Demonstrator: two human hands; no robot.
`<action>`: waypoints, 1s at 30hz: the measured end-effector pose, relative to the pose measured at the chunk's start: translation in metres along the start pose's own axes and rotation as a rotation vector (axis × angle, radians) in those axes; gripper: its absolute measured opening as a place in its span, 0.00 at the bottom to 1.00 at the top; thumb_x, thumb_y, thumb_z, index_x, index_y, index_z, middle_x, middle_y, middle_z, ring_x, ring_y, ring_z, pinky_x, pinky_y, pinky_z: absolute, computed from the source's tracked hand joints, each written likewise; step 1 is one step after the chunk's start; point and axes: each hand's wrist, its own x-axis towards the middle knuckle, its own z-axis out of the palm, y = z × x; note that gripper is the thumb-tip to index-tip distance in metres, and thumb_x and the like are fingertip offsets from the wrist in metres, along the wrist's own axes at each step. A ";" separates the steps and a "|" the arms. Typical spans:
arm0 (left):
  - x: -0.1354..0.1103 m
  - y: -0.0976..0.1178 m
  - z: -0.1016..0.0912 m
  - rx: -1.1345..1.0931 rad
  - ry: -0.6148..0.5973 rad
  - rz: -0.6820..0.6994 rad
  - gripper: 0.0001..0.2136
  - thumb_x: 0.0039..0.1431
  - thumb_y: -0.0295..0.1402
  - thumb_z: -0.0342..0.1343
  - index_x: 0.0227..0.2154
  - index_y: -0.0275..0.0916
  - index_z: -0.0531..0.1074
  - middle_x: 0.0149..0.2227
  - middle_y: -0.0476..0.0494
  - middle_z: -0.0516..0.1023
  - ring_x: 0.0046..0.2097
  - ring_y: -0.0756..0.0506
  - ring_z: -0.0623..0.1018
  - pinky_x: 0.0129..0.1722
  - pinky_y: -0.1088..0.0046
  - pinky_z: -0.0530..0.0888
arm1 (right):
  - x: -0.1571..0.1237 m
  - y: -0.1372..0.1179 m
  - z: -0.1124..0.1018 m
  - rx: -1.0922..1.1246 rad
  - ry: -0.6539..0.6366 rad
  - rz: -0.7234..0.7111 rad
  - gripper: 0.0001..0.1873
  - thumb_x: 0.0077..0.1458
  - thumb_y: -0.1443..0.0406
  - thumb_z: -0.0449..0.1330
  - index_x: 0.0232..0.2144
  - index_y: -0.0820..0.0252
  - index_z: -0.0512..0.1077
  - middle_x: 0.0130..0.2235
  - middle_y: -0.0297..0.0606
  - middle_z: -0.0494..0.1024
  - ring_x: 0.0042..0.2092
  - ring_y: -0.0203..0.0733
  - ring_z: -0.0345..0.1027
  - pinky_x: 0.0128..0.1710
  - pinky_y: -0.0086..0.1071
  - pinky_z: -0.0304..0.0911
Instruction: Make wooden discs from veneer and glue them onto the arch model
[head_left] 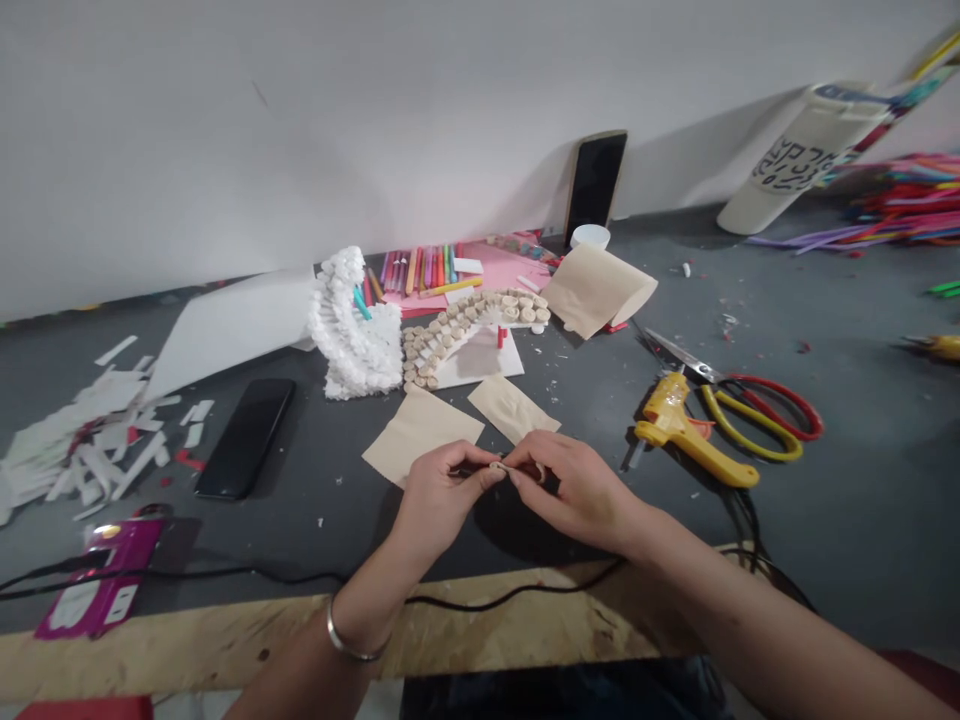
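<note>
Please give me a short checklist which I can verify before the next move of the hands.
1. Small brown roll held: ok, pinched between the fingertips of left hand and right hand.
2. Brown paper pieces near: ok, two lie just beyond the hands.
3. Glue gun apart from the hands: ok, right of them.
4. Glue gun hot: cannot tell.
5. Scissors pointing away: ok.
6. Black cord clear of arms: not ok, it passes beneath them.
</note>
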 end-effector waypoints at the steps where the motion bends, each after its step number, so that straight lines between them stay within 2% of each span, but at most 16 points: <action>1: 0.000 0.000 0.000 -0.005 -0.004 -0.003 0.07 0.50 0.37 0.64 0.28 0.37 0.78 0.29 0.46 0.81 0.30 0.49 0.77 0.30 0.75 0.73 | 0.000 0.000 0.000 -0.001 -0.008 0.001 0.06 0.57 0.68 0.55 0.32 0.58 0.72 0.29 0.36 0.75 0.31 0.36 0.67 0.32 0.29 0.62; 11: -0.001 -0.001 0.000 0.031 -0.044 -0.022 0.11 0.48 0.38 0.66 0.24 0.37 0.73 0.24 0.49 0.76 0.27 0.51 0.72 0.26 0.77 0.67 | 0.000 -0.002 -0.004 0.030 -0.065 0.006 0.08 0.59 0.66 0.53 0.30 0.59 0.70 0.29 0.36 0.75 0.31 0.36 0.67 0.31 0.29 0.61; 17: -0.001 -0.001 0.000 0.030 -0.085 -0.005 0.10 0.49 0.38 0.65 0.33 0.39 0.77 0.32 0.46 0.80 0.34 0.47 0.77 0.33 0.74 0.72 | 0.000 -0.004 -0.003 0.050 -0.090 0.052 0.09 0.60 0.66 0.52 0.30 0.59 0.71 0.30 0.36 0.76 0.32 0.37 0.68 0.33 0.30 0.62; 24: -0.001 -0.005 0.001 0.179 0.037 0.065 0.10 0.54 0.42 0.62 0.30 0.40 0.78 0.32 0.45 0.81 0.35 0.46 0.78 0.33 0.73 0.72 | 0.001 0.002 0.002 -0.017 -0.038 0.096 0.08 0.60 0.65 0.54 0.30 0.58 0.69 0.29 0.36 0.75 0.31 0.37 0.68 0.31 0.29 0.61; 30: -0.002 -0.005 0.001 0.156 0.014 0.058 0.13 0.53 0.43 0.63 0.26 0.38 0.73 0.28 0.48 0.76 0.30 0.49 0.74 0.29 0.76 0.69 | 0.001 0.005 -0.003 -0.015 -0.068 0.034 0.07 0.61 0.65 0.54 0.31 0.59 0.70 0.31 0.37 0.75 0.33 0.37 0.68 0.34 0.30 0.61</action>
